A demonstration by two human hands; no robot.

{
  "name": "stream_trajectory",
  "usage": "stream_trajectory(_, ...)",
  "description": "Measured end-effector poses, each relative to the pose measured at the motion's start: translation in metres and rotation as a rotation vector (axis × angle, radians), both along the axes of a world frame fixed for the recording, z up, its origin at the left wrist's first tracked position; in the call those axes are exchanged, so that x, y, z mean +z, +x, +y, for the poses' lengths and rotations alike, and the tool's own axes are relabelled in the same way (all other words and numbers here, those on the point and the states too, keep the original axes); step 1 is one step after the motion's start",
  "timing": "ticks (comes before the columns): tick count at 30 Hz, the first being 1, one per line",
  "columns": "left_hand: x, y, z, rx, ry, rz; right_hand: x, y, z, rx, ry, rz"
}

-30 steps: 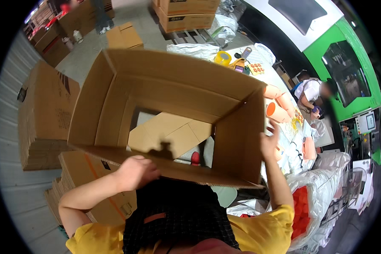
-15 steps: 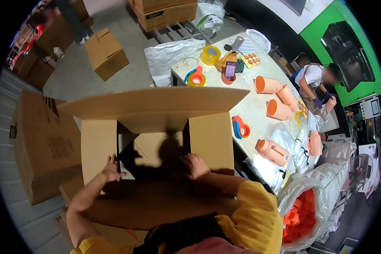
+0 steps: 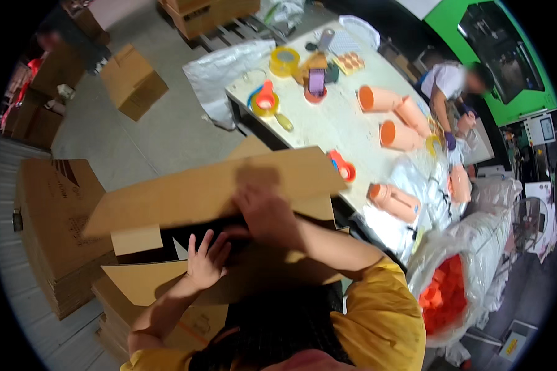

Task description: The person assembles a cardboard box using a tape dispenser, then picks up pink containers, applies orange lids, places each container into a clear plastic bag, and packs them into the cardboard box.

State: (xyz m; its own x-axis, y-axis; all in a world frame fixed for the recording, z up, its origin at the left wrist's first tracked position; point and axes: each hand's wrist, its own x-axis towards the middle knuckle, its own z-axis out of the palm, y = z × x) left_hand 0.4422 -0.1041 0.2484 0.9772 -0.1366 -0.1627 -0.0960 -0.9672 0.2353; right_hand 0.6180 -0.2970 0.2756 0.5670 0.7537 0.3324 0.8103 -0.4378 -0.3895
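A brown cardboard carton (image 3: 198,199) stands in front of me with its top flaps up. Its long far flap leans inward over the dark opening. My right hand (image 3: 267,213) is against or just in front of that flap; motion blurs its fingers, and its shadow falls on the cardboard. Lower and to the left, my left hand (image 3: 208,260) is held above the carton's near side, fingers spread and nothing in them. Most of the carton's inside is hidden by the flap and my hands.
To the right is a white table (image 3: 303,123) bearing peach plastic cylinders (image 3: 399,135), tape rolls (image 3: 284,60) and a phone (image 3: 316,80). A bag of orange parts (image 3: 442,297) stands near right. Flattened cartons (image 3: 62,229) are stacked left. A co-worker (image 3: 445,86) works beyond the table.
Both hands have come out of the carton's opening. My right hand went up to the far flap, which now tilts inward; my left hand moved right and spread its fingers. The view shifted.
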Motion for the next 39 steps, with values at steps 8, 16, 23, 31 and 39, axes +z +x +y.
stream_trajectory(8, -0.043, -0.038, -0.004, 0.331, 0.057, -0.062, -0.178, 0.123, -0.216, -1.077, 0.381, 0.578)
stream_trajectory(16, -0.068, -0.080, 0.034, 0.518, 0.099, 0.018, -0.303, 0.154, -0.264, -1.199, -0.153, 0.295)
stream_trajectory(23, -0.060, -0.082, 0.027, 0.663, 0.005, 0.071, -0.040, 0.041, -0.107, -0.661, 0.932, 1.031)
stream_trajectory(31, -0.062, -0.085, 0.040, 1.257, -1.229, -0.268, -0.087, -0.086, 0.069, 0.060, 0.229, 0.901)
stream_trajectory(39, -0.086, -0.081, 0.069, 1.432, -1.869, 0.109, -0.065, -0.101, 0.099, 0.141, -0.049, 0.681)
